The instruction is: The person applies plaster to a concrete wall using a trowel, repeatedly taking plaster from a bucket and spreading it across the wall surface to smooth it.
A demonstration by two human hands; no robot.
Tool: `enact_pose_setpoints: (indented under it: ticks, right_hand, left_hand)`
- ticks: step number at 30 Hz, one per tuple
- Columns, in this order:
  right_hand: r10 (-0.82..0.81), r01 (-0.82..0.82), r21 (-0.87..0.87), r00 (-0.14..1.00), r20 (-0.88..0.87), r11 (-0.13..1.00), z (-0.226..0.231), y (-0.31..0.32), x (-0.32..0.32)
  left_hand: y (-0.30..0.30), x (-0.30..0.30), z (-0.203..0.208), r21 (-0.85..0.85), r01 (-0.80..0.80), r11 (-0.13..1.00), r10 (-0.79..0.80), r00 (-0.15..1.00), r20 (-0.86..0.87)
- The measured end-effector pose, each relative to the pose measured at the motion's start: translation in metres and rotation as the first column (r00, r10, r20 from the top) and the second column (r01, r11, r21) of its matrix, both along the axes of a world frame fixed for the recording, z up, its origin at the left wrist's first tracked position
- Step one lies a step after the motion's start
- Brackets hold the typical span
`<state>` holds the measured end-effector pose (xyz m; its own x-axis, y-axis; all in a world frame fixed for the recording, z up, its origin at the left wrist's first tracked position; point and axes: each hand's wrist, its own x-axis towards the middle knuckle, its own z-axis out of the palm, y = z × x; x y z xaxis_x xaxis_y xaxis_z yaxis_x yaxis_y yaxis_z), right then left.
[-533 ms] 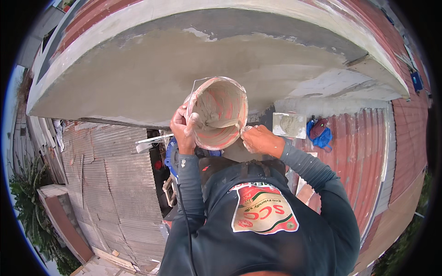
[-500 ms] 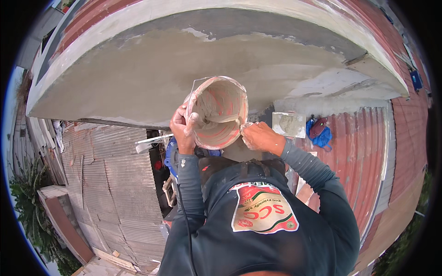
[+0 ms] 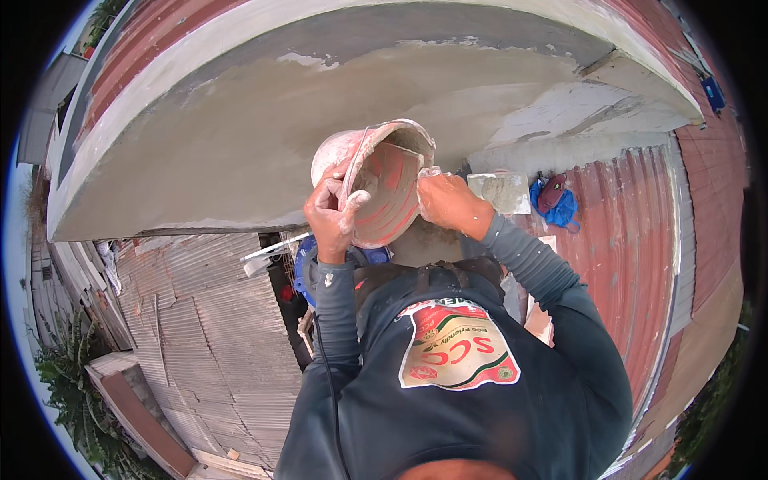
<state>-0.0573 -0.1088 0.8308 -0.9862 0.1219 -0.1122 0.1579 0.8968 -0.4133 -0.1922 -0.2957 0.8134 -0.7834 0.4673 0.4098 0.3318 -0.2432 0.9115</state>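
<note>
Clearly lettered panel (image 3: 460, 346) on dark shirt (image 3: 552, 408), tan with red and green, left hand (image 3: 332, 214) gripping smeared bucket (image 3: 336, 150) by its rim, bucket tilted ahead of the shirt, right hand (image 3: 452, 202) clenched at its mouth, anything inside fist hidden.

The red corrugated sheeting (image 3: 616, 264) carries a blue and maroon bundle (image 3: 565, 210).

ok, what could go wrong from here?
1. Slip: the bucket is tipped and the left hand, smeared with paste, holds it near the rim, so the grip might slide.
2. Scrape: the right hand is close against the bucket's mouth; its knuckles could catch the edge.
3. Snag: the black cord runs along the left sleeve and might catch on arm movement.
</note>
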Motion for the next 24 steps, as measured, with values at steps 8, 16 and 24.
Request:
enact_pose_setpoints:
  ticks: [8,16,24]
  right_hand:
    - [0.059,0.035,-0.581,0.988,0.143,0.813,-0.004,0.049,0.061]
    - [-0.017,0.332,-0.808,0.921,0.388,-0.486,-0.044,0.034,0.119]
    - [-0.25,0.173,-0.792,0.891,0.379,-0.585,-0.083,0.068,0.188]
  left_hand:
    - [0.024,0.027,0.053,-0.152,0.275,0.949,-0.306,0.92,-0.244]
    - [0.078,0.048,0.026,-0.014,0.25,0.968,-0.25,0.968,0.011]
    - [0.136,0.071,-0.056,0.047,0.121,0.992,-0.129,0.906,0.403]
